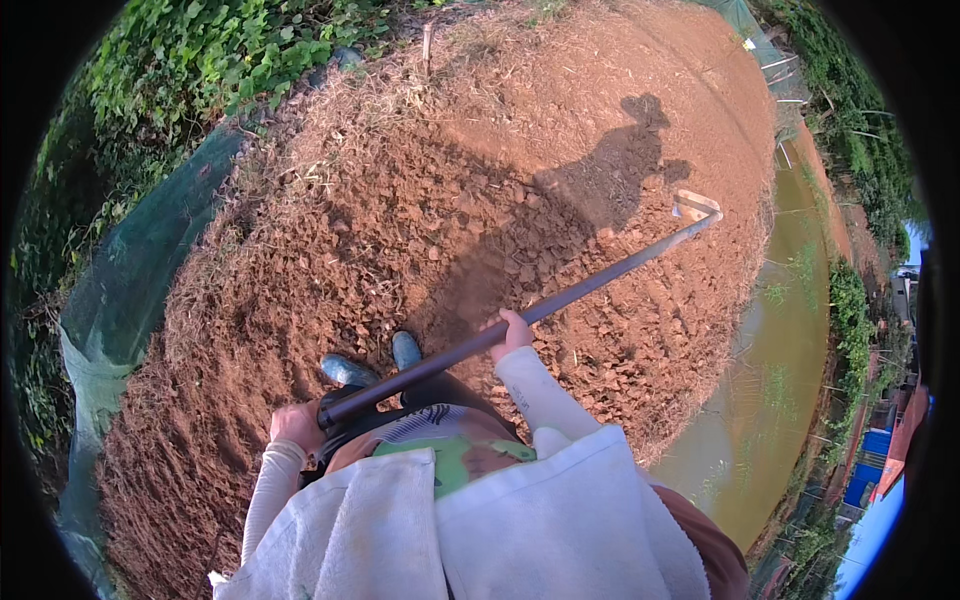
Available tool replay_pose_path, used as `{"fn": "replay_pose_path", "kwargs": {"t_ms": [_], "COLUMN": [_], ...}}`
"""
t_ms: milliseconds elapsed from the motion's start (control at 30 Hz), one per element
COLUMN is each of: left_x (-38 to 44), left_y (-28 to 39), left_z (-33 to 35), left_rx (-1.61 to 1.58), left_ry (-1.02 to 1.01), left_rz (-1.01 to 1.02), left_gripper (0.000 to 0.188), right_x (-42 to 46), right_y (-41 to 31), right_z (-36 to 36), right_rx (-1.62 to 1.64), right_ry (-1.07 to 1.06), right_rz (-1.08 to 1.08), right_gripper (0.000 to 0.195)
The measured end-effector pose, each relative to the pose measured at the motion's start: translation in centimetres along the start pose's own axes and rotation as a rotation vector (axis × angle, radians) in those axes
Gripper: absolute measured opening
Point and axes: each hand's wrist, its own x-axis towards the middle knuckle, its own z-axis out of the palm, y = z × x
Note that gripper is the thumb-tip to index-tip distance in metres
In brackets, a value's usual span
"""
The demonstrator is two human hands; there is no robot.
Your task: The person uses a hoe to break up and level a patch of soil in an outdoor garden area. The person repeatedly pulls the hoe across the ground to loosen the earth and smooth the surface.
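A long-handled hoe [592, 283] slants across my front, from low left to upper right. My left hand [295, 426] is closed at the butt end of its dark handle, the fingers partly hidden. Farther up the shaft, my right hand [514, 335] grips it, thumb over the top. The metal hoe blade [696, 204] is at the far end, over the reddish soil; whether it touches the ground I cannot tell. Broken clods of soil [420, 217] lie in front of my boots [406, 349].
Green netting [142, 247] runs along the left edge, with leafy vines [217, 60] behind it. A short wooden stake [427, 49] stands near the top. Smoother soil [697, 97] lies beyond the clods. On the right, the bank drops to murky water [780, 360].
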Motion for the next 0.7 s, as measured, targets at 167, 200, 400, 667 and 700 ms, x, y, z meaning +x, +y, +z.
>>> {"fn": "replay_pose_path", "kwargs": {"t_ms": [167,200,400,667,700], "left_x": [0.6,0.3,-5.2,-7.1,-6.5], "left_y": [4.1,3.8,-1.0,-6.6,-7.0], "left_z": [-1.2,-1.4,-3.2,-1.7,-1.3], "left_rx": [-0.183,-0.171,-0.018,0.136,0.163], "left_ry": [-0.068,-0.100,-0.282,-0.117,-0.105], "left_rz": [0.163,0.171,-0.097,-0.094,-0.097], "left_gripper": [0.026,0.026,0.032,0.026,0.025], "right_x": [2.0,1.6,3.0,-0.2,-0.2], "right_y": [-4.5,-4.4,7.2,11.6,11.2], "right_z": [-0.4,-0.2,-0.1,-1.8,-1.6], "right_rx": [-0.036,-0.062,-0.165,-0.058,-0.043], "right_ry": [-0.020,-0.001,0.098,0.030,0.018], "right_rz": [-0.123,-0.167,0.123,0.300,0.293], "right_gripper": [0.015,0.018,0.015,0.019,0.018]}}
